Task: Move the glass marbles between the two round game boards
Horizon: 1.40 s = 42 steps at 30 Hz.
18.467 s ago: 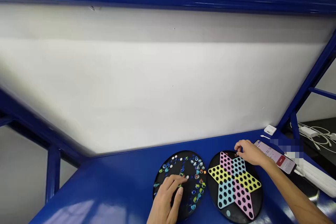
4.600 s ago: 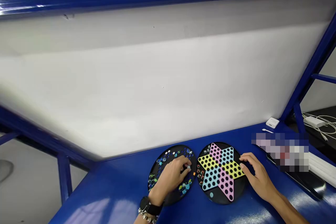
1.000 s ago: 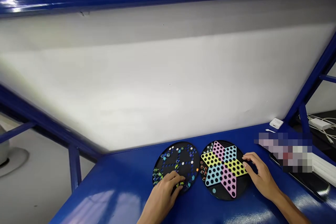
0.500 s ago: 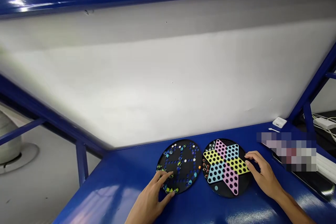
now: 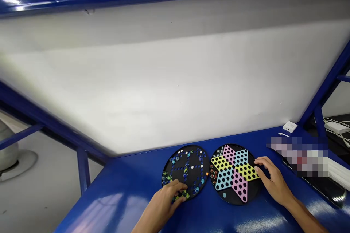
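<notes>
My left hand (image 5: 166, 201) is over the lower part of a round black game board (image 5: 195, 176) with rows of holes. Its thumb and fingers are apart and curled around several yellow-green marbles (image 5: 186, 194) near the rim; whether they touch is hard to see. More blue, white and green marbles lie on this board. My right hand (image 5: 273, 180) rests at the right edge of a second round board, a Chinese checkers board (image 5: 233, 167) with a pink, yellow and blue star. Its thumb and index finger are apart by the yellow point, with nothing held.
Red marbles (image 5: 213, 174) and clear marbles (image 5: 220, 151) sit along the star board's left rim. A small orange piece (image 5: 207, 174) lies between the boards. To the right are a white adapter (image 5: 290, 126) and a black phone-like slab (image 5: 325, 184). A white panel (image 5: 164, 80) stands behind the blue table (image 5: 115, 185).
My left hand has moved slightly right along the lower rim, its fingers bending more over the marbles and uncovering some at the board's left. My right hand stays by the star board.
</notes>
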Each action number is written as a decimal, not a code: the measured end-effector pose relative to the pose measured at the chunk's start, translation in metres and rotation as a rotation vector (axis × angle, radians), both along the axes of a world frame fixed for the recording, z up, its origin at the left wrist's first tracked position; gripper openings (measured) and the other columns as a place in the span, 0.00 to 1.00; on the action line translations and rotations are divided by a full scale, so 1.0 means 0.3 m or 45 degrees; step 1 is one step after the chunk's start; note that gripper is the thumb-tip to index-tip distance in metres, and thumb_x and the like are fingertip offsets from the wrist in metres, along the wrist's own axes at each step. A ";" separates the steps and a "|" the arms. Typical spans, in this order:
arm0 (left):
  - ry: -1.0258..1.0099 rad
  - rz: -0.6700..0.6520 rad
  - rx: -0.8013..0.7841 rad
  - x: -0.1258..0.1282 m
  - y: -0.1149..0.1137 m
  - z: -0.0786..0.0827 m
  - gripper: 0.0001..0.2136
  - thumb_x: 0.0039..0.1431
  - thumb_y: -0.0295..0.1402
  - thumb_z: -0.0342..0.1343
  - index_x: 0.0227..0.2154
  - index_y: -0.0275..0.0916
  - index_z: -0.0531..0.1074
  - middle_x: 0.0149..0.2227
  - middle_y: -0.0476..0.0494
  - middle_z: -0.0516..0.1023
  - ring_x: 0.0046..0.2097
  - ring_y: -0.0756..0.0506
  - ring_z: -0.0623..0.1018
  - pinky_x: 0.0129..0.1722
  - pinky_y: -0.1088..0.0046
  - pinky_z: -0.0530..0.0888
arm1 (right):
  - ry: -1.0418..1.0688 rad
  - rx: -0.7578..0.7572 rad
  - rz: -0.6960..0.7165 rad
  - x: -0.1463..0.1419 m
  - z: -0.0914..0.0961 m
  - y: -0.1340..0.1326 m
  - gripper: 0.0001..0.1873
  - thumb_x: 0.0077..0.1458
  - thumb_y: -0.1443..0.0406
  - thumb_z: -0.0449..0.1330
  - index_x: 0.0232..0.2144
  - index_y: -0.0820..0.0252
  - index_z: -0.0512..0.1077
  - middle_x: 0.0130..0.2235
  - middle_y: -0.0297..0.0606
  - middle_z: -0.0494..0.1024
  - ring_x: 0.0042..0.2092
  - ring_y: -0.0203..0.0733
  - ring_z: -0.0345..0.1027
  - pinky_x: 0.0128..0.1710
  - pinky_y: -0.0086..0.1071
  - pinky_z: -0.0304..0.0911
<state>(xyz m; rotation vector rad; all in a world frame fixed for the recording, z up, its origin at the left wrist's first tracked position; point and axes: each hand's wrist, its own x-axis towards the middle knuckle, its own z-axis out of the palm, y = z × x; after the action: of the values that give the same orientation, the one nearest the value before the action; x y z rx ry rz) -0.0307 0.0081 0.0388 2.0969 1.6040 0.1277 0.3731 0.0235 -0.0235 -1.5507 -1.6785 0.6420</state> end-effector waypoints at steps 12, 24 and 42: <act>0.122 -0.230 0.130 0.068 -0.003 -0.033 0.09 0.67 0.42 0.51 0.44 0.47 0.72 0.44 0.48 0.77 0.46 0.43 0.77 0.44 0.70 0.70 | 0.014 -0.047 0.017 -0.004 0.006 -0.006 0.17 0.65 0.51 0.50 0.44 0.53 0.71 0.49 0.42 0.74 0.52 0.48 0.70 0.52 0.42 0.69; 0.394 -0.486 0.364 0.116 0.034 -0.088 0.16 0.72 0.42 0.39 0.38 0.41 0.68 0.36 0.45 0.77 0.34 0.43 0.77 0.36 0.66 0.65 | 0.001 0.005 0.001 -0.001 0.004 -0.003 0.15 0.64 0.52 0.52 0.43 0.53 0.73 0.48 0.41 0.75 0.50 0.48 0.72 0.49 0.40 0.71; 0.324 -0.534 0.387 0.077 0.042 -0.142 0.17 0.73 0.41 0.35 0.34 0.43 0.67 0.33 0.48 0.77 0.31 0.46 0.77 0.31 0.70 0.66 | -0.015 0.057 0.029 -0.011 0.008 -0.002 0.14 0.65 0.52 0.52 0.41 0.52 0.71 0.46 0.40 0.76 0.49 0.47 0.73 0.47 0.38 0.72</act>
<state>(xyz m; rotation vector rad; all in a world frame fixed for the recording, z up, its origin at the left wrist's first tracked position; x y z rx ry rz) -0.0075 0.0207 -0.0039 2.7332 1.3003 -0.0436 0.3698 0.0230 -0.0210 -1.5084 -1.7102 0.6041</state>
